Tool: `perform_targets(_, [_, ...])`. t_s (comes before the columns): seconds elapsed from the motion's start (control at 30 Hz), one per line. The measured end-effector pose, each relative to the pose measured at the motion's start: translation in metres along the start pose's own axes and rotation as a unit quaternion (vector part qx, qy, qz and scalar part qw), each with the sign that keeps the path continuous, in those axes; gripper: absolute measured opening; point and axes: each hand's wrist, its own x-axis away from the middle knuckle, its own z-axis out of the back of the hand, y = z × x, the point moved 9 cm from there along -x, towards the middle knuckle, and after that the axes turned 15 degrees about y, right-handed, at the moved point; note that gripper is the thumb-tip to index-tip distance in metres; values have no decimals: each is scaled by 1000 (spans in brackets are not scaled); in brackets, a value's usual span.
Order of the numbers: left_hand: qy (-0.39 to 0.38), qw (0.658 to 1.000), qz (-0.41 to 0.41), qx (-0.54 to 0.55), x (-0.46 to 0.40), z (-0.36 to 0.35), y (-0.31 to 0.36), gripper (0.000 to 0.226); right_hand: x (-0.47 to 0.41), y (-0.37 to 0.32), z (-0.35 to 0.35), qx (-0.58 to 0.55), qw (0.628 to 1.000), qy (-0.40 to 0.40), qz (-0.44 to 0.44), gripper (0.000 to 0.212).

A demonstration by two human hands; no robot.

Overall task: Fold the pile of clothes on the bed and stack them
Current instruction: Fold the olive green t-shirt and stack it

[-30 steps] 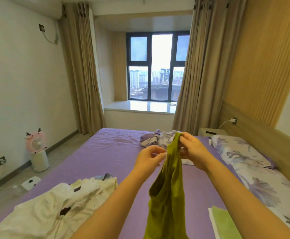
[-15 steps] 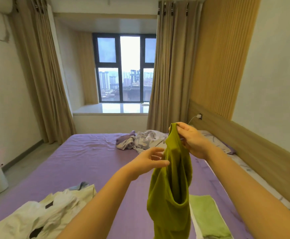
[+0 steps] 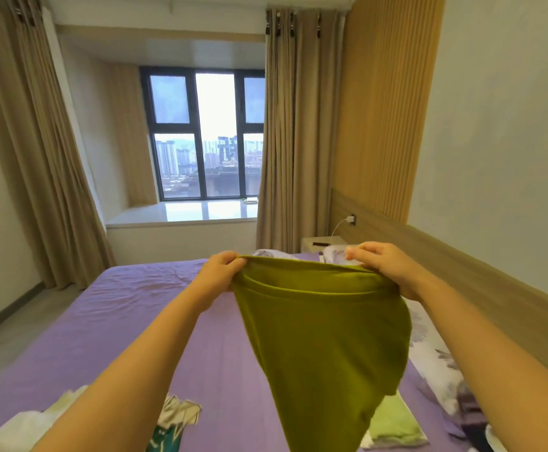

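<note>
An olive-green garment (image 3: 324,337) hung stretched above the purple bed (image 3: 135,321), its top edge pinched by the left hand (image 3: 220,275) at 10 o'clock and the right hand (image 3: 383,265) at 2 o'clock, with a folded light-green cloth (image 3: 393,422) at 5 o'clock.

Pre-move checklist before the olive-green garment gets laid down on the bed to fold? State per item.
1. Left hand grips the top edge of the olive-green knit garment: ok.
2. Right hand grips the same edge at the other end: ok.
3. Top edge stretched open between the hands: ok.
4. Garment hangs free above the purple bedsheet: ok.
5. Bare sheet to lay it on, in front of the hands: ok.
6. Lower hem straight and untwisted: cannot tell, it runs out of frame.
The folded light-green cloth lies under the garment's right side; keep off it.
</note>
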Motion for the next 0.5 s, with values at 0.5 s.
perform_targets(0.5, [58,994,-61,-67,-32,61,22,31,5,16,-39,95,987,-128,-3,15])
